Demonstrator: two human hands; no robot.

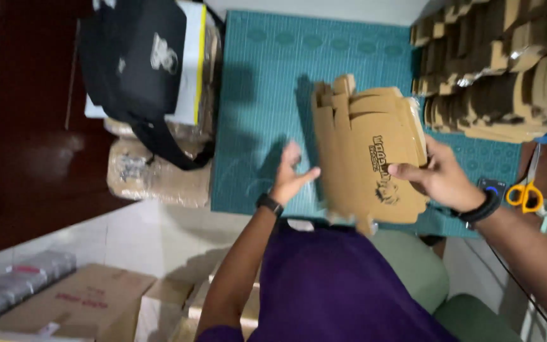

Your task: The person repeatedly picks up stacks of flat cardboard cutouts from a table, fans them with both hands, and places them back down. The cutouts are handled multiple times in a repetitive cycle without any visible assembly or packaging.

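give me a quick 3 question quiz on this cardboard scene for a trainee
1. True or false: the right hand holds the flat cardboard blank.
2. What lies under the blank? A) green cutting mat B) steel tray C) bare wood
3. Which tool with yellow handles lies beyond the right wrist?

Key: 1 true; 2 A; 3 scissors. The left hand is open beside the blank.

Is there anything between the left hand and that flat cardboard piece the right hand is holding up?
Nothing visible stands between them. The left hand is open just beside the near edge of the flat cardboard box blank, with only the bare green cutting mat underneath. The right hand grips the blank's far side.
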